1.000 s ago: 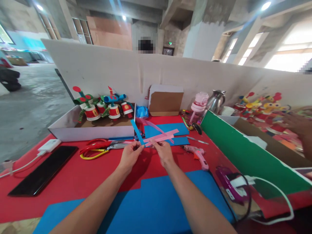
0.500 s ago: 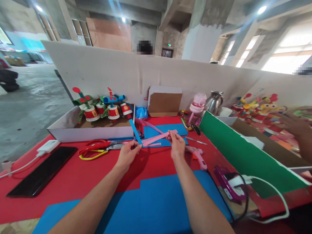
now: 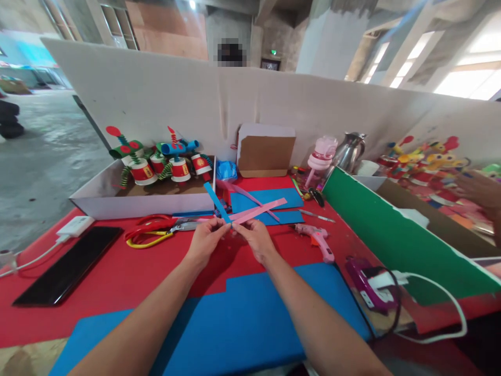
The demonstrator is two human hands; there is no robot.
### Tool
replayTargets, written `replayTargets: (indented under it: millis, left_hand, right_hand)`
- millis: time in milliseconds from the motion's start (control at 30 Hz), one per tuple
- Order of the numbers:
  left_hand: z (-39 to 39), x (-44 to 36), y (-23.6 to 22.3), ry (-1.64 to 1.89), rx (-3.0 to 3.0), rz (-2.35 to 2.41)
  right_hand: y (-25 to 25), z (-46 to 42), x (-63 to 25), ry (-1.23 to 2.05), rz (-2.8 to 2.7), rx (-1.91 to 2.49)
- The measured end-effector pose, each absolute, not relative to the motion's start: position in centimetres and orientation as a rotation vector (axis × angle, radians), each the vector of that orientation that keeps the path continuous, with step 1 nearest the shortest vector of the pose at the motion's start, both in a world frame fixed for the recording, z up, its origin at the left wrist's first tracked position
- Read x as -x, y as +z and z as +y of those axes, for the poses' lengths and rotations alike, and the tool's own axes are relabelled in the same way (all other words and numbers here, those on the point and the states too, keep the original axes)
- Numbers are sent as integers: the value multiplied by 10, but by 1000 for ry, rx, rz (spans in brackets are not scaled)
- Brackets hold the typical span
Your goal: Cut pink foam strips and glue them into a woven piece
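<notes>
My left hand [image 3: 207,240] and my right hand [image 3: 254,237] meet over the red table, fingertips pinched at the joined ends of two paper strips. The blue paper strip [image 3: 214,199] slants up and left from the pinch. From the same spot the pink paper strip [image 3: 266,208] runs up and right. Behind it another pink strip [image 3: 245,193] crosses toward the blue paper sheets [image 3: 287,197]. Left of my left hand lie red-handled scissors [image 3: 156,223] and a yellow-handled pair [image 3: 151,240]. A pink glue gun [image 3: 319,240] rests right of my right hand.
An open box [image 3: 144,206] with several paper-cup figures stands at the back left. A green-sided box [image 3: 391,235] is on the right, near a purple power unit [image 3: 370,287] with cables. A black phone [image 3: 70,266] lies left. Large blue sheets [image 3: 242,318] cover the front.
My right hand has moved left from the pink strip's far end to the joint beside my left hand. The view has tilted slightly downward.
</notes>
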State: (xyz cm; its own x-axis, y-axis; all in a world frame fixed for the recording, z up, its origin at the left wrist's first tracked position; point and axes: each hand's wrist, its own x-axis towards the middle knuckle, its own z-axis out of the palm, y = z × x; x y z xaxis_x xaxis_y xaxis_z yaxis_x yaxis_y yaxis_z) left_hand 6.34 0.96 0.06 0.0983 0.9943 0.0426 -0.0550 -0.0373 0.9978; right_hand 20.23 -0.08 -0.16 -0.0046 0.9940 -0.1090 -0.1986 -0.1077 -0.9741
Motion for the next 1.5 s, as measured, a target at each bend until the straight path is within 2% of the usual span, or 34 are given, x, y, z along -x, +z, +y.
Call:
replayTargets:
  millis: [600, 1067, 1133, 1333, 1500]
  left_hand:
    - [7, -68, -1, 1202, -972, 995]
    - [38, -30, 5, 1570, -839, 1052]
    - [36, -32, 6, 1535, -842, 1040]
    - [16, -58, 2, 1139, -1008, 1014]
    - [23, -48, 2, 1279, -994, 1071]
  right_hand:
    - [-7, 2, -208, 1262, -1167, 1220]
    - [-2, 3, -217, 1363, -1109, 1305]
    - [-1, 3, -216, 1351, -1114, 1300]
    - [0, 0, -209, 1307, -1233, 1236]
    - [0, 2, -213, 1351, -1212, 1305]
